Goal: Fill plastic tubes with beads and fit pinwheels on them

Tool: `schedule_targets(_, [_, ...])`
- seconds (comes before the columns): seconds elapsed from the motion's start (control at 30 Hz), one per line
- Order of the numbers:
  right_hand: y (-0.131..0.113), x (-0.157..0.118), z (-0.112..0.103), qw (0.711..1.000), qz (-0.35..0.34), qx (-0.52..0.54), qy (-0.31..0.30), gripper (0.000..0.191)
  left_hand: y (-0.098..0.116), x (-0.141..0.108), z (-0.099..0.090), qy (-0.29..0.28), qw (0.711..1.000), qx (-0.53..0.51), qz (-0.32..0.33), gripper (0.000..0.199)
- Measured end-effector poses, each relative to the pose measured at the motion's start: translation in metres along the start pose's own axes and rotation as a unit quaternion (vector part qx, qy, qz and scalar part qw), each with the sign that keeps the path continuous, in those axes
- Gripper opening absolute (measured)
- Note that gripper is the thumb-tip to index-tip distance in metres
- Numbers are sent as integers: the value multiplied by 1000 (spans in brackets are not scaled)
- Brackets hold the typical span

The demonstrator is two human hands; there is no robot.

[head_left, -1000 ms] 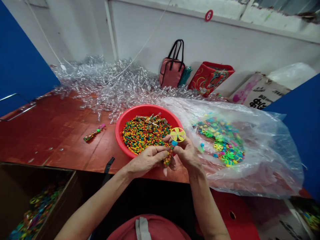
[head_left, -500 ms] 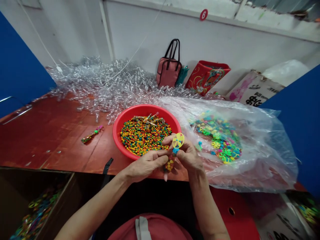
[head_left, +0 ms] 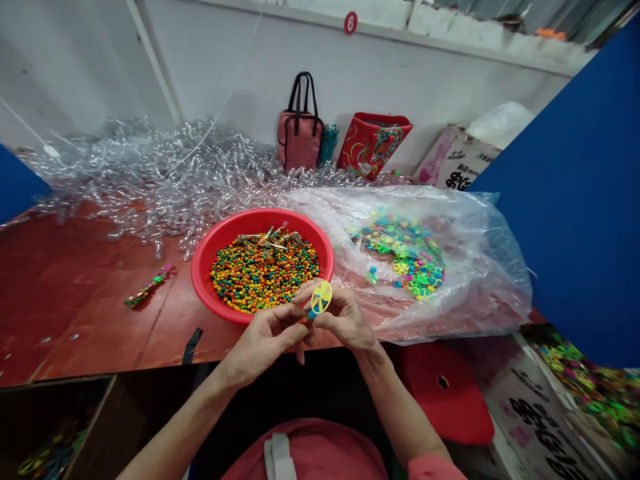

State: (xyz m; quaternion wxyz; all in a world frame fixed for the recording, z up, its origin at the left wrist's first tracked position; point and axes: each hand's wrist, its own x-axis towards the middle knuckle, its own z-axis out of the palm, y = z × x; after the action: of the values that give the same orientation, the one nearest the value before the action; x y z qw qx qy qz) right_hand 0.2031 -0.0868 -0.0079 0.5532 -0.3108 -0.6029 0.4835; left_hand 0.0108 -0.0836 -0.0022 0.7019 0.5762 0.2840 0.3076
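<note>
Both my hands are together over the table's front edge, holding a small tube topped by a yellow pinwheel [head_left: 321, 297] with a blue collar. My left hand [head_left: 263, 343] grips the tube's lower part, which my fingers mostly hide. My right hand [head_left: 345, 320] pinches it just under the pinwheel. Directly behind my hands is a red plastic basin [head_left: 201, 280] full of multicoloured beads [head_left: 263, 275], with several filled tubes lying on top. A clear plastic bag [head_left: 480, 267] of green, blue and yellow pinwheels [head_left: 405, 257] lies to the right.
A finished bead tube [head_left: 149, 287] lies on the red table [head_left: 75, 313], with a heap of clear cellophane [head_left: 150, 180] behind. A cardboard box of pinwheels [head_left: 55, 433] stands at lower left. Bags lean on the wall [head_left: 210, 60]. Blue partitions flank the table.
The whole scene has shifted left in the view. My hands have come closer together and now hide most of the beaded tube, which showed below them earlier.
</note>
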Motion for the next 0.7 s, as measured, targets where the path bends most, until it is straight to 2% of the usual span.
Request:
schedule_targets(0.07, [4,-3,6,999,-24,-3,35,27,-3,-1,8,123,982,115,82,21])
schedule_targets(0.1, [5,-5,8,999,-28,-7,41,24,-4,-2,12,165,966,160,116,16])
schedule_targets(0.17, [3,-7,1,999,-20,-34,20,28,-6,-5,17,198,950,192,145,14])
schedule_targets(0.23, [0,-7,-25,994,-5,-108,-12,37,-8,-12,11,218,950,178,136,18])
schedule_targets(0.27, [0,-7,-46,986,-9,-164,-10,41,-9,-19,2,242,946,175,129,22])
schedule_targets(0.3, [2,-6,-71,971,-9,-238,26,38,-10,-27,-11,281,935,179,123,25])
schedule_targets(0.37, [16,-5,-129,907,-47,-405,103,28,-12,-48,-47,389,889,213,113,34])
schedule_targets(0.43, [38,-7,-185,840,-30,-535,83,28,-14,-70,-93,492,825,265,87,43])
schedule_targets(0.5, [62,-12,-225,802,-13,-596,22,31,-14,-87,-136,554,757,343,47,44])
schedule_targets(0.57, [80,-19,-248,786,-10,-617,-32,33,-9,-94,-166,561,701,440,24,38])
schedule_targets(0.63, [91,-23,-257,782,-8,-621,-52,35,1,-87,-176,538,656,526,54,33])
schedule_targets(0.67, [93,-23,-258,782,-6,-621,-52,35,7,-79,-173,522,651,546,79,32])
schedule_targets(0.7, [93,-22,-258,783,-3,-620,-51,34,13,-67,-167,502,665,544,103,32])
